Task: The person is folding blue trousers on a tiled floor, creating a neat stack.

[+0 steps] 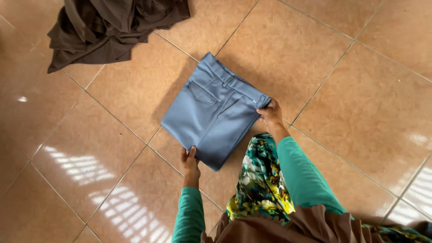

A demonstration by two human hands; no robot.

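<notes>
Both arms wear long, close-fitting teal-green sleeves, plain knit, ending at the wrist. Left hand [190, 163] and right hand [271, 114] are bare: no rings, watch or gloves visible. A floral-print cloth in teal, yellow, white and dark tones [260, 180] hangs down the front. Below it, a plain brown draped garment [288, 227] with soft folds crosses the lower frame edge.
</notes>
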